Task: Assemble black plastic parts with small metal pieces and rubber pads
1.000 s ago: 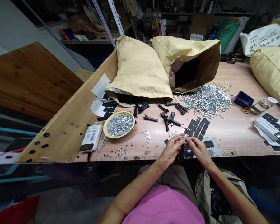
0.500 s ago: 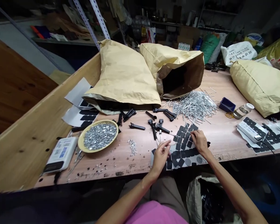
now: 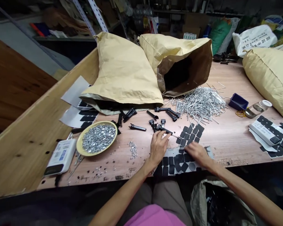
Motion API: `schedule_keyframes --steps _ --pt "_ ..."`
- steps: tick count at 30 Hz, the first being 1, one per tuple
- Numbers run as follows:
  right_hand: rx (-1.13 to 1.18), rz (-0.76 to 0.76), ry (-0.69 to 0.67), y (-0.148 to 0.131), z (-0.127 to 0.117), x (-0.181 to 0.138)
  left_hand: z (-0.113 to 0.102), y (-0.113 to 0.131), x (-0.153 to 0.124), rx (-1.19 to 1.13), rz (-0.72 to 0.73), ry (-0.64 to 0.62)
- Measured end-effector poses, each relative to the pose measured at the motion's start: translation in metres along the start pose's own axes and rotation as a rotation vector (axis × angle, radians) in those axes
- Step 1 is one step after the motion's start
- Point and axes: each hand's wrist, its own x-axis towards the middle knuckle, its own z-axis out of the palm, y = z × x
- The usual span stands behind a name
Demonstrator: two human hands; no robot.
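My left hand (image 3: pixel 158 147) is over the near ends of several black plastic parts (image 3: pixel 152 124), its fingers curled and close together. What sits between those fingertips is hidden. One black part with a thin metal pin (image 3: pixel 176 136) lies just beyond the fingers. My right hand (image 3: pixel 198 153) is low over a sheet of black rounded stickers (image 3: pixel 171 160); motion smears its fingers, so what they hold does not show. Beyond it lies a group of black rounded pads (image 3: pixel 191 137). A small scatter of shiny bits (image 3: pixel 133 149) lies left of my left hand.
A yellow bowl (image 3: pixel 79 147) of shiny metal bits stands at left beside a white scale (image 3: pixel 61 157). A heap of metal pins (image 3: pixel 202 103) lies before an open paper sack (image 3: pixel 176 50). At right are a blue tray (image 3: pixel 238 103), a jar (image 3: pixel 259 108) and another white device (image 3: pixel 265 130).
My left hand has moved forward over the black parts and its fingers have curled. My right hand has come down and a little left, nearer to me. The view has shifted slightly.
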Motion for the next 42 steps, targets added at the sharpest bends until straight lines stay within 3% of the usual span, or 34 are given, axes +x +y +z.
schedule_keyframes --steps 3,7,12,17,23,26,31,36,38,42 --pt "-0.016 0.056 0.045 0.005 -0.004 0.007 0.019 -0.011 0.013 0.086 0.115 -0.106" --pt "0.03 -0.107 -0.028 0.009 -0.009 0.012 0.041 -0.021 0.019 0.09 0.215 -0.204" --pt "-0.018 0.014 0.008 0.001 -0.011 0.004 0.046 -0.027 0.023 0.043 0.28 -0.235" --pt "-0.077 -0.116 -0.064 -0.004 -0.009 0.0 0.032 -0.02 0.027 -0.055 0.284 -0.171" --pt "-0.102 0.12 0.011 0.02 -0.01 0.013 -0.005 0.011 0.023 -0.128 0.374 0.064" --pt "-0.136 -0.029 -0.086 0.007 -0.004 0.006 -0.024 0.024 0.012 -0.155 0.367 0.172" --pt "-0.188 -0.034 -0.125 -0.013 -0.001 0.005 -0.041 0.034 -0.009 -0.248 0.174 0.153" --pt "-0.13 0.094 -0.189 -0.02 -0.034 0.001 -0.051 0.032 -0.029 -0.457 -0.104 0.008" --pt "-0.063 0.115 -0.229 -0.028 -0.057 -0.022 -0.058 0.029 -0.038 -0.55 -0.301 -0.085" --pt "0.043 0.174 -0.288 -0.045 -0.094 -0.1 -0.076 0.027 -0.058 -0.779 -0.668 -0.254"
